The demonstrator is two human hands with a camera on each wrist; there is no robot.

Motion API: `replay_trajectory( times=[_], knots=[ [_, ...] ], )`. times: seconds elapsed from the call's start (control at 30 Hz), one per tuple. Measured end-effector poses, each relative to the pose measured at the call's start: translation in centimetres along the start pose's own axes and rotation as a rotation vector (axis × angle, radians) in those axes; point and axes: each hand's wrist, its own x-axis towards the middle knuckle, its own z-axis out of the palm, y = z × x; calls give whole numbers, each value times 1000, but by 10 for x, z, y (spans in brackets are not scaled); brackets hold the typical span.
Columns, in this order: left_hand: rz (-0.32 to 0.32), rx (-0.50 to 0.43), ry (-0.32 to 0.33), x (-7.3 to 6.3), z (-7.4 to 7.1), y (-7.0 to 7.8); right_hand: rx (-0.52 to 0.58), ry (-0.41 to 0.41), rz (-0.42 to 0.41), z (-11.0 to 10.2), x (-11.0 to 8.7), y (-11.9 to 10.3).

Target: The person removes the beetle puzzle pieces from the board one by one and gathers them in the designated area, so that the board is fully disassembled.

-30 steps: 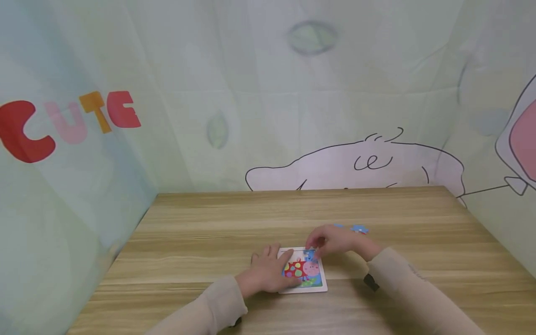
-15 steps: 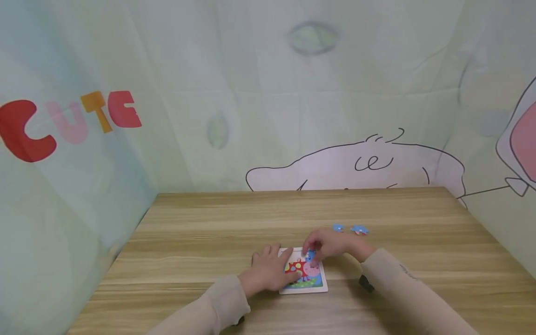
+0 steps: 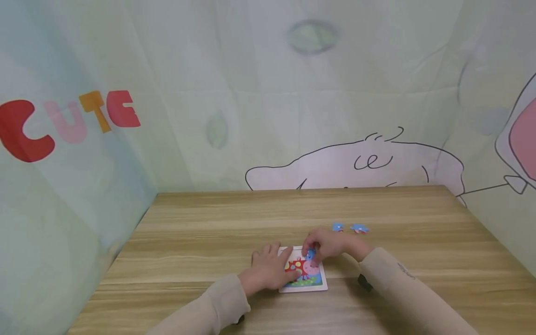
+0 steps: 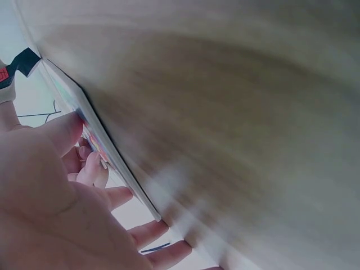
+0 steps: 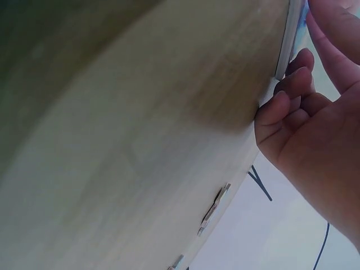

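Note:
A square jigsaw puzzle (image 3: 305, 282) in a white frame lies on the table, showing a pink pig in a spotted red shape over green and blue. My left hand (image 3: 270, 270) rests spread over its left side; in the left wrist view the thumb (image 4: 68, 129) presses on the picture and other fingers reach past the frame's edge. At the upper right of the picture, my right hand (image 3: 328, 244) pinches a blue puzzle piece (image 3: 310, 254) between thumb and fingers, low against the board. To its left, a pale part of the tray shows. The right hand's lower fingers are curled in.
Two loose blue puzzle pieces lie behind the right hand, one small piece (image 3: 338, 227) and one wider piece (image 3: 359, 228). The wooden table (image 3: 201, 232) meets a printed cloth backdrop (image 3: 188, 93) at its back edge.
My right hand has shifted slightly left and settled over the puzzle's upper right, uncovering more of the small loose piece. The left hand has stayed in place.

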Motion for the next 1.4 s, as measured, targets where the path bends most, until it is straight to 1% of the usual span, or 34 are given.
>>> replay_trajectory(
  times=[0.13,0.4,0.57,0.63,0.83,1.07,1.17,1.3,1.4],
  knots=[
    [1,7,4,1,1,0,5,10,28,2,2,1],
    [4,5,2,2,2,-1,11,22,41,2,-1,-4],
    [2,6,-7,2,2,-1,5,33,-4,2,-1,0],
    [2,9,-5,2,2,0,22,43,-7,1,-1,1],
    [2,-1,5,1,2,0,101,66,42,-1,-1,3],
    [-9,-13,-2,0,1,1,82,67,74,-4,-2,2],
    [-12,-16,-3,0,1,1,84,61,61,-5,-3,3],
    [-7,-20,1,0,0,1,105,47,9,-6,-4,7],
    [-4,-24,1,-1,-1,1,125,32,-12,-7,-5,9]
  ],
)
